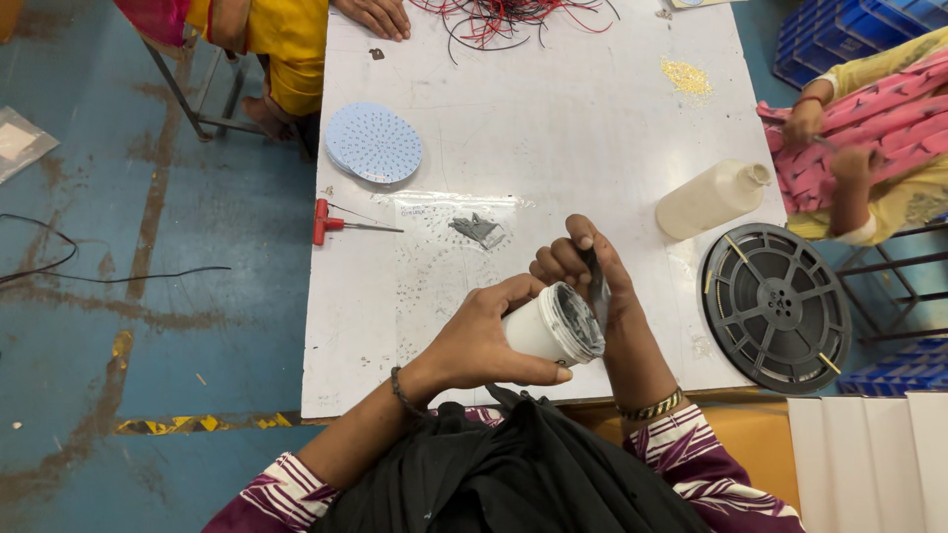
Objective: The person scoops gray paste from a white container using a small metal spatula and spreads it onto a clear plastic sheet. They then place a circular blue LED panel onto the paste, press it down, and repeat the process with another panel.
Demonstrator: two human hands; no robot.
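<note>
Here the left hand (474,341) wraps its fingers around a white cup-shaped housing (553,326), holding it tilted above the near edge of the white worktop (553,128), its open grey mouth facing two o'clock. At the housing's two o'clock the right hand (592,271) has its fingers pinched together on a thin dark tool (595,276) pressed against the rim. At eleven o'clock from the hands lie a clear plastic bag (459,222) with small grey parts, a red-handled screwdriver (341,225) and a stack of round perforated discs (375,143). At three o'clock rests a black reel (775,306); a white bottle (711,197) lies at one o'clock.
</note>
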